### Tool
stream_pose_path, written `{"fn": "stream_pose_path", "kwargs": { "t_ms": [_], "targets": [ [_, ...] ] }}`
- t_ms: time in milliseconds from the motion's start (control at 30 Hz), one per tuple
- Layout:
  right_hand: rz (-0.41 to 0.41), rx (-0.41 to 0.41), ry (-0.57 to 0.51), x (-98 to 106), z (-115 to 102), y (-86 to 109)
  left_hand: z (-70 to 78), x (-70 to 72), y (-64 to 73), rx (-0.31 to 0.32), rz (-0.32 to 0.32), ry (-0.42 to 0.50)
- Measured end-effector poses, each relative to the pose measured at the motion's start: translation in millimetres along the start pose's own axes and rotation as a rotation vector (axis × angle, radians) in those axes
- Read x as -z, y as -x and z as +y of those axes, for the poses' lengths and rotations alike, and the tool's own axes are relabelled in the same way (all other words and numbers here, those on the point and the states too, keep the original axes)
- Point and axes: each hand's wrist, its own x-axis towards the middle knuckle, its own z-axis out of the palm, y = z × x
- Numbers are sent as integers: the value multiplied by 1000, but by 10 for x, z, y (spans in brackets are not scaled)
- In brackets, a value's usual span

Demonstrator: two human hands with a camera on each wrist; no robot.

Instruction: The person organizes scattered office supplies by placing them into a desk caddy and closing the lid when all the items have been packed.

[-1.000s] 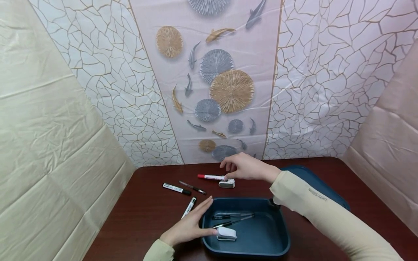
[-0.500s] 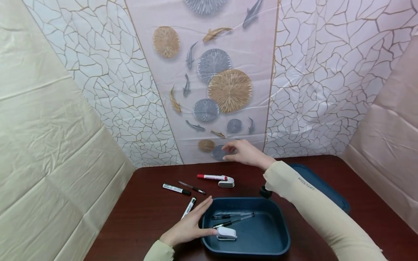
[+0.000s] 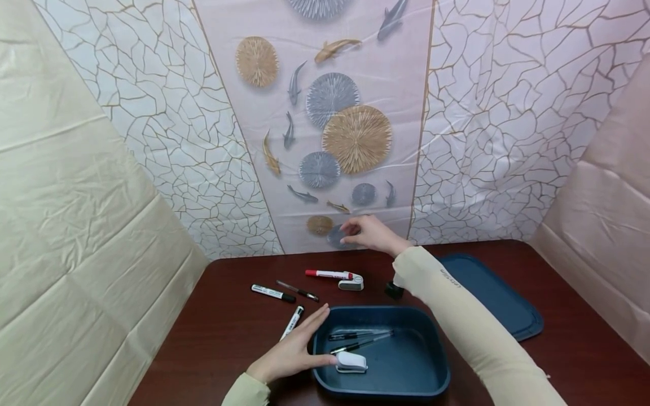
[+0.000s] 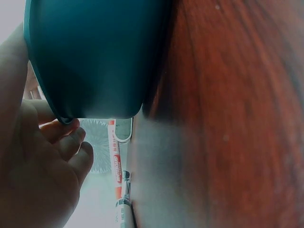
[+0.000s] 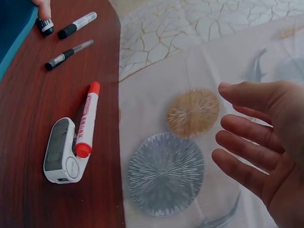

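My left hand (image 3: 294, 352) rests at the left rim of a dark blue bin (image 3: 442, 361), fingers extended along its corner. The thumb tip lies by a small white stapler-like object (image 3: 351, 362) in the bin. Two black pens (image 3: 361, 341) lie behind that object. Over the back of the table, my right hand (image 3: 373, 234) hovers with loosely bent fingers and nothing in them. Below it, a red-capped white marker (image 3: 329, 274) leans on a white object with a grey panel (image 3: 350, 285). In the right wrist view the right hand (image 5: 266, 137) is apart from both.
Left of the bin lie a black-capped marker (image 3: 273, 293), a pen (image 3: 298, 290) and another marker (image 3: 293, 322), partly behind the left hand. A flat blue lid (image 3: 487, 287) lies at the right, partly behind the right sleeve. A patterned cloth wall (image 3: 355, 141) rises behind the table.
My right hand has risen away from the red-capped marker and the white object, then shifted slightly left. The marker now rests against that object. My left hand keeps its place at the bin.
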Motion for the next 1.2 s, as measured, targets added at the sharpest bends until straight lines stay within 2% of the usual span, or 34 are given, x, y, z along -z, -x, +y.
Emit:
{"fn": "stream_pose_path", "kwargs": {
  "t_ms": [167,433,867,1000,1200],
  "targets": [
    [-23,-18,1,-129,33,-64,0,13,6,5,-10,16],
    [-113,-88,1,-361,103,-103,-19,-13,33,22,-21,41],
    [-192,-121,68,-484,243,-244,-26,43,12,18,-15,13],
    [-232,-116,70,-529,307,-237,-34,43,21,21,-10,18],
    [-300,-123,142,-590,370,-200,-33,23,11,2,-11,29]
  ]
}}
